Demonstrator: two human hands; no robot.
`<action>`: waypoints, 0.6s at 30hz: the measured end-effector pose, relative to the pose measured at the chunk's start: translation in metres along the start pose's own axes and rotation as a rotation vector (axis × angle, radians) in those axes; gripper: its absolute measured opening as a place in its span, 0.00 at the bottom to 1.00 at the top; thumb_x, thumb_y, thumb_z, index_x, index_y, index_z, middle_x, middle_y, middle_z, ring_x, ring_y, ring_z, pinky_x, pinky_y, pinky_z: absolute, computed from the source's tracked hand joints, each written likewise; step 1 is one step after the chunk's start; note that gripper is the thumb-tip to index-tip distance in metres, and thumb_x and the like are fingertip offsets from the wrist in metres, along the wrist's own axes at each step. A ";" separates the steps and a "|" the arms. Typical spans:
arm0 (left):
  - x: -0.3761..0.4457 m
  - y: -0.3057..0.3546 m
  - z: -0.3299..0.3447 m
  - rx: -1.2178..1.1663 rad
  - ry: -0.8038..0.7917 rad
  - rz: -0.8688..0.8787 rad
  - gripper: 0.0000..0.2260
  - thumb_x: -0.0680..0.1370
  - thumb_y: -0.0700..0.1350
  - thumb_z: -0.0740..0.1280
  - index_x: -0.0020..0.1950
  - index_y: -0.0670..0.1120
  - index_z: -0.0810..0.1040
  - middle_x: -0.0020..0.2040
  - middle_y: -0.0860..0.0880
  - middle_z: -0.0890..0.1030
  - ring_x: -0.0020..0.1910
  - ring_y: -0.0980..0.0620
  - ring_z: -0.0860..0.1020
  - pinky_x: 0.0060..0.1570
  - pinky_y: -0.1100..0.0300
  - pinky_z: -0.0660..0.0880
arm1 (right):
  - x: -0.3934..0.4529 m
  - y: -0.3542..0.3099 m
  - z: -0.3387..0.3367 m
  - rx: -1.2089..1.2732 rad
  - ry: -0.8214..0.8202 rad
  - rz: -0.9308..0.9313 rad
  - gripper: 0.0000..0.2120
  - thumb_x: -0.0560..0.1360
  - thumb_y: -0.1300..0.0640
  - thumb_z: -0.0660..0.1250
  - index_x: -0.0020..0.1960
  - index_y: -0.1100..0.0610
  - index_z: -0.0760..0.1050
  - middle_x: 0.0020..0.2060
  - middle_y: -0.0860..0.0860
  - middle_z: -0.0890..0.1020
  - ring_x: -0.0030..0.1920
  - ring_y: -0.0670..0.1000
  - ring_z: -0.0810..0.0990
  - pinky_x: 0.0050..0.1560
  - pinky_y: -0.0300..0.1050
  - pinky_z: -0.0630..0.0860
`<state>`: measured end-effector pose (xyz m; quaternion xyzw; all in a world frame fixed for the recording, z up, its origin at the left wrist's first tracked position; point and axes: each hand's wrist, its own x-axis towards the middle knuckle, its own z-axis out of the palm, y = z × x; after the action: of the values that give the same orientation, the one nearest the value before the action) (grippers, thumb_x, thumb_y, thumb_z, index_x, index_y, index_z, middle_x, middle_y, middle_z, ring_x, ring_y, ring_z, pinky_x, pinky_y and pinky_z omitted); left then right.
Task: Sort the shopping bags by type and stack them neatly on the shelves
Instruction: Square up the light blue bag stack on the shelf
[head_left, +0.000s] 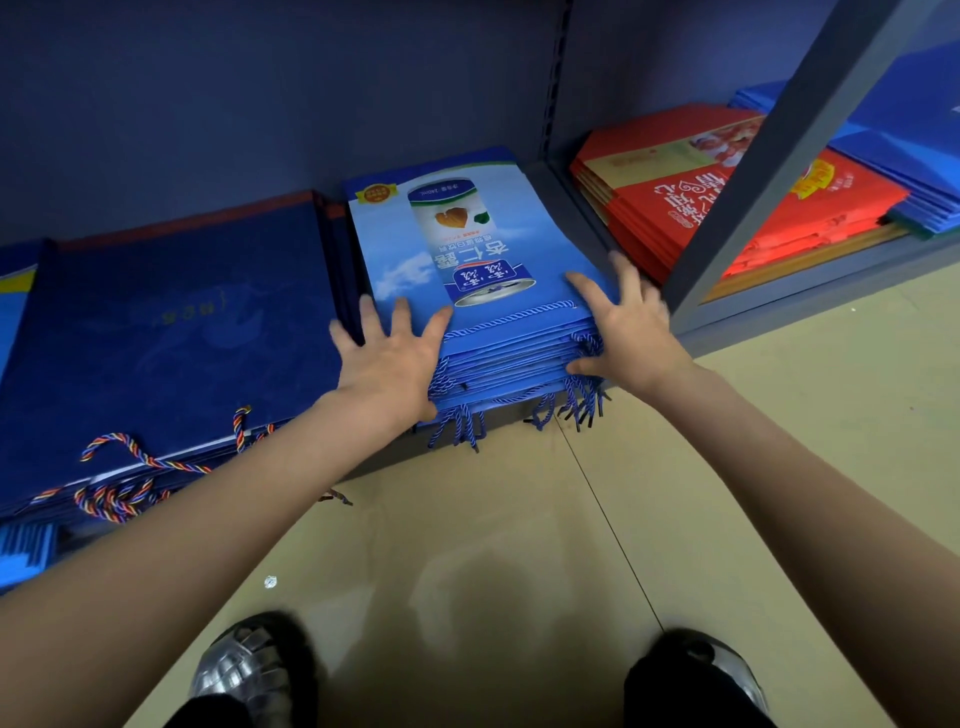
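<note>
2 silver shoes (244, 670) stand on the beige floor (467, 545) below 2 outstretched bare arms. The left hand (387, 358) and right hand (623, 322), fingers spread and straight, press the near corners of a stack of light-blue can-print shopping bags (467, 270) on the low shelf (582, 208), cord handles overhanging its front edge. Dark navy bags (171, 322) lie just left; red bags (727, 208) occupy the adjoining bay beyond a grey upright (769, 171).

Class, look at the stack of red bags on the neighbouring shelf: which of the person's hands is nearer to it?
Right. The right hand presses the light blue stack's right corner, just left of the red bags. The left hand rests on that stack's far side.
</note>
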<state>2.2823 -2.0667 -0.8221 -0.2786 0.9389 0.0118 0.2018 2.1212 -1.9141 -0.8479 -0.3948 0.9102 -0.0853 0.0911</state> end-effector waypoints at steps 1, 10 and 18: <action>-0.004 0.005 0.000 0.063 0.087 0.017 0.45 0.71 0.59 0.71 0.76 0.50 0.44 0.77 0.42 0.44 0.75 0.36 0.43 0.68 0.34 0.48 | -0.006 -0.003 0.002 -0.066 0.079 -0.004 0.50 0.64 0.47 0.77 0.76 0.48 0.50 0.75 0.59 0.45 0.73 0.64 0.50 0.72 0.61 0.52; 0.010 0.017 0.043 0.314 0.436 0.268 0.50 0.71 0.62 0.68 0.75 0.50 0.33 0.77 0.45 0.46 0.74 0.39 0.53 0.70 0.42 0.55 | -0.021 -0.019 0.055 -0.318 0.386 -0.174 0.60 0.46 0.43 0.82 0.73 0.49 0.59 0.70 0.63 0.66 0.68 0.64 0.67 0.66 0.67 0.60; 0.018 0.001 0.035 0.207 0.661 0.317 0.46 0.59 0.55 0.78 0.72 0.52 0.60 0.69 0.45 0.70 0.60 0.42 0.74 0.55 0.48 0.72 | -0.006 -0.019 0.041 -0.183 0.411 -0.122 0.60 0.50 0.41 0.81 0.74 0.50 0.54 0.72 0.63 0.61 0.70 0.64 0.62 0.67 0.69 0.57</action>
<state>2.2807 -2.0703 -0.8611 -0.0966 0.9810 -0.1428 -0.0893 2.1481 -1.9255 -0.8823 -0.4302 0.8880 -0.0863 -0.1378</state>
